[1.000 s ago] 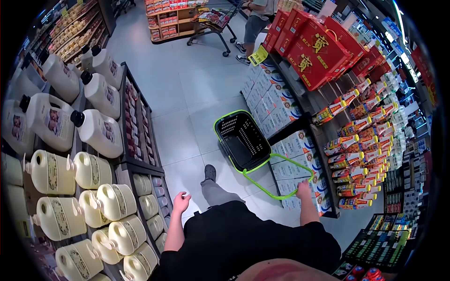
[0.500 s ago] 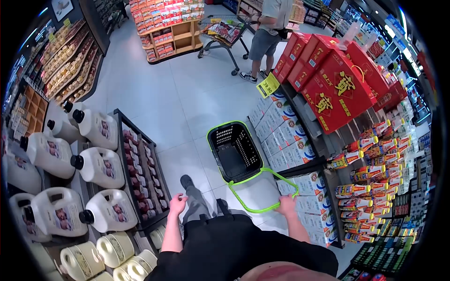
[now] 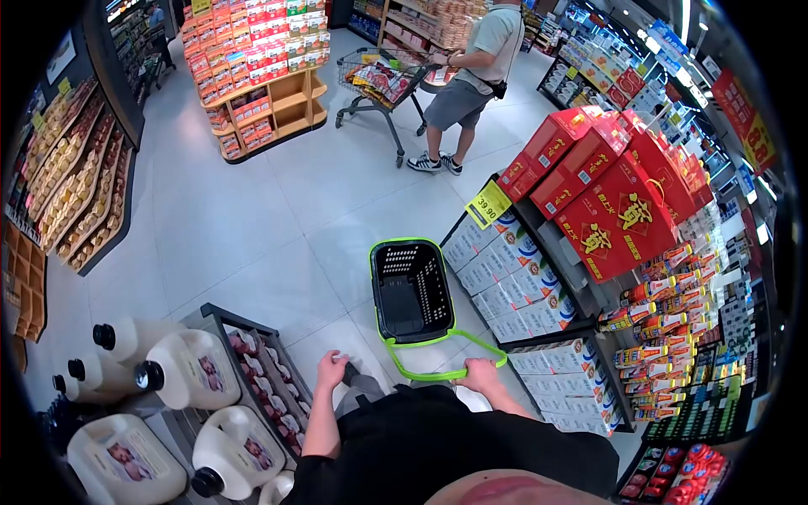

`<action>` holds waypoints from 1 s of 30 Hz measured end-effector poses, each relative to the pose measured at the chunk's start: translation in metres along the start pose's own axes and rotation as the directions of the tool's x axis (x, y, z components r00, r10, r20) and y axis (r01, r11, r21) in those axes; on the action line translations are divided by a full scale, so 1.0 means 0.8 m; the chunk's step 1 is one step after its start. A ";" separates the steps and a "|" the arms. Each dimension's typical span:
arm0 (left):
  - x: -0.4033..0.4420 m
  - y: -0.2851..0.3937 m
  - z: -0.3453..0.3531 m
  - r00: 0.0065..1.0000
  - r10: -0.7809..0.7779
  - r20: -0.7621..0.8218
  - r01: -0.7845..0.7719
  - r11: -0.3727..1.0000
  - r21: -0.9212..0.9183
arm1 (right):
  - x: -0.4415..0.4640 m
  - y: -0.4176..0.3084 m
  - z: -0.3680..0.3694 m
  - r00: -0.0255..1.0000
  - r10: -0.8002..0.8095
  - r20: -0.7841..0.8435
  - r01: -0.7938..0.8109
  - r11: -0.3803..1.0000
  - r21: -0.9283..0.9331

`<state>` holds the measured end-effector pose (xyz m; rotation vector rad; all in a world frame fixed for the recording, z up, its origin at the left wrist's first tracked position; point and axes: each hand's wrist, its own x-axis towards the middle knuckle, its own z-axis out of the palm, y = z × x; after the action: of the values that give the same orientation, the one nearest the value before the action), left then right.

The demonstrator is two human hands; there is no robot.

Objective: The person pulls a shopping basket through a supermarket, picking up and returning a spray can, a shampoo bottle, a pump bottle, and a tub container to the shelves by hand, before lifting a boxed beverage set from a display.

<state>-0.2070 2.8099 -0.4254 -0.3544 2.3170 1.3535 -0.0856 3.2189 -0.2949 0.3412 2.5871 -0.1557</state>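
Note:
My right hand [image 3: 480, 375] is closed around the lime-green handle [image 3: 402, 372] of a black shopping basket [image 3: 412, 290]. The basket has perforated walls and a green rim, and nothing shows inside it. It is out in front of my body, above the pale tiled floor. My left hand [image 3: 332, 369] hangs beside my body with its fingers loosely bent and apart, holding nothing. Nearest to that hand is a low rack of dark red packs [image 3: 268, 383]. Large cream jugs with black caps [image 3: 192, 370] stand farther left.
On the right, a shelf holds white cartons [image 3: 513, 282], red gift boxes [image 3: 619, 215] and bottles [image 3: 652, 328], with a yellow price tag [image 3: 488, 204]. Ahead, a person [image 3: 467, 93] stands with a shopping cart [image 3: 387, 84] near a wooden display [image 3: 290, 105]. A slanted shelf [image 3: 84, 185] is at far left.
The surroundings have shifted down in view, and the jug rack has slid lower left. The basket, still in my right hand, sits slightly lower. My left hand remains empty.

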 end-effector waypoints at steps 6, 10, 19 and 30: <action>0.135 0.050 -0.102 0.999 0.023 -0.044 -0.027 0.996 -0.080 | 0.092 -0.099 -0.047 0.999 -0.010 -0.046 0.013 0.998 0.065; 0.213 0.066 -0.130 0.998 0.032 -0.055 -0.038 0.993 -0.115 | 0.156 -0.130 -0.069 0.998 0.019 -0.053 -0.013 0.993 0.115; 0.321 0.089 -0.206 0.996 -0.078 -0.043 0.080 0.996 0.050 | 0.305 -0.174 -0.118 0.994 0.090 -0.055 -0.072 0.961 0.268; 0.544 0.197 -0.328 0.986 -0.081 -0.149 0.094 0.992 0.082 | 0.471 -0.212 -0.236 0.960 0.171 -0.223 -0.114 0.962 0.248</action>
<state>-0.7163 2.6574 -0.4041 -0.5364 2.4401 1.2143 -0.5365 3.1688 -0.3185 0.6707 2.7762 -0.3906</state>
